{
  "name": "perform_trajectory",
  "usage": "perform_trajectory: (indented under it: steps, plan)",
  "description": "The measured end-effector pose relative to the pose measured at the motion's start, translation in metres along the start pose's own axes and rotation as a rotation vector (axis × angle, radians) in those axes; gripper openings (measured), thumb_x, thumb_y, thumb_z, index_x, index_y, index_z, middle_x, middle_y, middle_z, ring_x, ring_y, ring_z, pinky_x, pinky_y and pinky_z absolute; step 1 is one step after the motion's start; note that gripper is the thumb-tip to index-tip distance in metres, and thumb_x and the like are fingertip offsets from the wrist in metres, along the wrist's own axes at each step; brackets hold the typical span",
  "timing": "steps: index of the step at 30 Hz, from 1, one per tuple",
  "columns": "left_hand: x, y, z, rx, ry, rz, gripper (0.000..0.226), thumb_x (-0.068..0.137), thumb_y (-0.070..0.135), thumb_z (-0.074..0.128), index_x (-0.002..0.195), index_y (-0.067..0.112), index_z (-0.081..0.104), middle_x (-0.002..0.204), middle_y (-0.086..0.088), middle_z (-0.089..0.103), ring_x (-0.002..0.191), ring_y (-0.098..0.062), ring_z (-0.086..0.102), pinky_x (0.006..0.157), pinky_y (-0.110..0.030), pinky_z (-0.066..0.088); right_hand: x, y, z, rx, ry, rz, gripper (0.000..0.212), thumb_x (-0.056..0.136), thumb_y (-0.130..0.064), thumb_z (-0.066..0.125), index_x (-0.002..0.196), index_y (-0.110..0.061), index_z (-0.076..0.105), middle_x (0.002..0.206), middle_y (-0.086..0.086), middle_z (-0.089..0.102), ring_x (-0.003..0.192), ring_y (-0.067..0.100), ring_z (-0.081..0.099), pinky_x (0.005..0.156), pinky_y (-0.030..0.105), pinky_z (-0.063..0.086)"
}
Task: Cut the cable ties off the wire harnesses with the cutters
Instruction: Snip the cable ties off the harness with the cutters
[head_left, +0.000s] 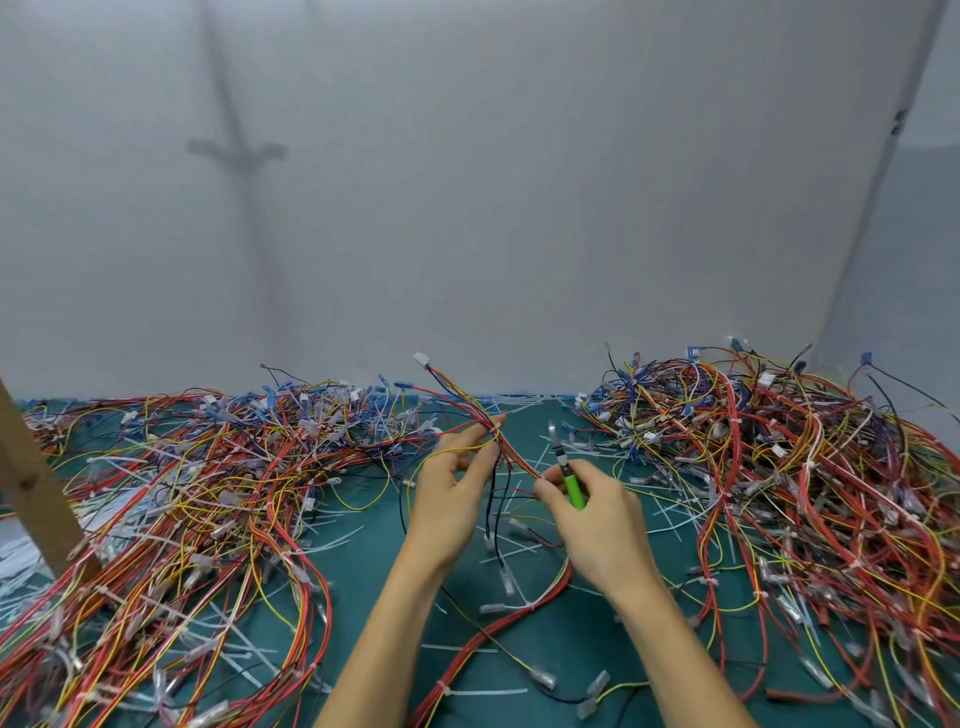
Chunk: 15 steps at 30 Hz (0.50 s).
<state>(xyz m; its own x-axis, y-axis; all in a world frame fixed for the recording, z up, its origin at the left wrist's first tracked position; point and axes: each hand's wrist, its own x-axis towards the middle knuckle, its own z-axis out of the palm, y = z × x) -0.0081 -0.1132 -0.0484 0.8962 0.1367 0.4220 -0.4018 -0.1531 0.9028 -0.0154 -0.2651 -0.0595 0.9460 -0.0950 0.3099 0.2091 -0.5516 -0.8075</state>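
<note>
Red and yellow thin-wire harness (514, 460) seems limp, light; my left grip (451, 488) pinches it mid-bundle, right grip (602, 525) holds green-handled metal cutters (571, 483).

Both forearms (374, 649) and hands (449, 488) are bare.

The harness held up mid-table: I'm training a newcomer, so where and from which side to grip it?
Pinch the harness on its bundled stretch, below where the wires fan toward the white connector, coming from the left as the left hand does. The wires lie together there, and the right hand holds the cutters.
</note>
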Motion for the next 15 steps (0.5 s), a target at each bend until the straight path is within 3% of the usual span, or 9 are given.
perform_trajectory:
  steps: [3, 7, 10, 12, 15]
  plan:
    - [0.001, -0.004, 0.002, -0.055, -0.009, -0.034, 0.031, 0.099, 0.014, 0.052, 0.128, 0.022, 0.062, 0.069, 0.008, 0.057, 0.059, -0.003, 0.05, 0.061, -0.017, 0.044, -0.001, -0.001, 0.004, 0.036, 0.007, -0.027, 0.018, 0.089, -0.034, 0.067, 0.074, -0.027, 0.059, 0.073, -0.007, 0.071, 0.075, 0.018, 0.064, 0.072, 0.034, 0.052]
    - [0.001, -0.007, 0.006, -0.062, 0.02, -0.116, 0.026, 0.097, 0.02, 0.058, 0.123, 0.021, 0.062, 0.083, 0.019, 0.068, 0.074, -0.008, 0.063, 0.073, -0.028, 0.052, -0.002, -0.003, 0.005, 0.148, 0.097, -0.039, 0.019, 0.087, -0.031, 0.07, 0.073, -0.025, 0.059, 0.067, -0.01, 0.067, 0.063, 0.008, 0.06, 0.064, 0.03, 0.049]
    - [-0.001, -0.006, 0.007, -0.011, -0.024, -0.138, 0.016, 0.094, 0.032, 0.061, 0.109, 0.028, 0.065, 0.094, 0.01, 0.072, 0.095, -0.006, 0.066, 0.086, -0.02, 0.049, -0.005, -0.005, 0.007, 0.213, 0.139, -0.046, 0.021, 0.085, -0.028, 0.073, 0.071, -0.025, 0.058, 0.071, -0.013, 0.066, 0.063, 0.009, 0.058, 0.058, 0.021, 0.044]
    - [-0.002, -0.002, 0.008, -0.106, -0.047, -0.157, 0.016, 0.094, 0.033, 0.061, 0.109, 0.029, 0.065, 0.09, 0.009, 0.075, 0.09, 0.001, 0.067, 0.077, -0.008, 0.045, -0.007, -0.007, 0.009, 0.249, 0.149, -0.07, 0.021, 0.085, -0.025, 0.075, 0.072, -0.023, 0.058, 0.071, -0.012, 0.065, 0.06, 0.009, 0.056, 0.055, 0.017, 0.042]
    - [-0.002, 0.004, 0.005, -0.245, -0.025, -0.162, 0.019, 0.092, 0.027, 0.063, 0.11, 0.027, 0.067, 0.078, 0.004, 0.073, 0.078, -0.005, 0.068, 0.074, -0.011, 0.049, -0.011, -0.009, 0.013, 0.261, 0.139, -0.135, 0.022, 0.083, -0.021, 0.076, 0.071, -0.021, 0.057, 0.062, -0.017, 0.06, 0.053, 0.003, 0.05, 0.051, 0.01, 0.036]
